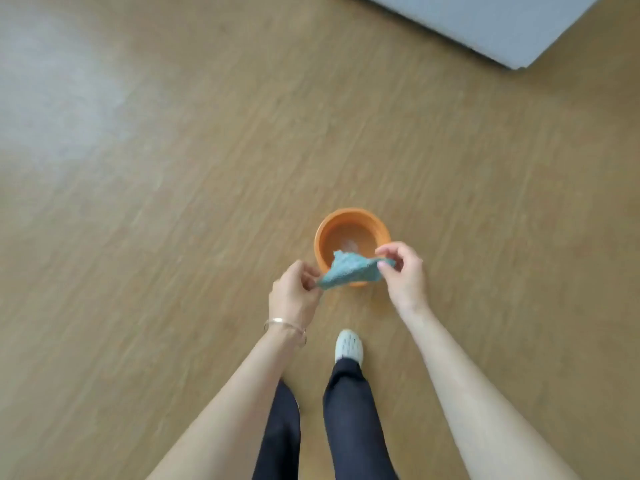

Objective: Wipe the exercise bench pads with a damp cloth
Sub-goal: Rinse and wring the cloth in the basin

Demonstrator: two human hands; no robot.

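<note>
A small blue-green cloth point(348, 270) is stretched between both hands above an orange bowl point(346, 223) that stands on the wooden floor. My left hand point(294, 296) pinches the cloth's left corner; a thin bracelet circles that wrist. My right hand point(403, 271) pinches the right corner between thumb and fingers. The bowl holds a little water at its bottom. No exercise bench pad is in view.
A pale grey flat surface point(502, 22) fills the top right corner. A white shoe point(349, 346) and dark trouser legs are just below the bowl. Light wooden floor point(173, 168) stretches all around.
</note>
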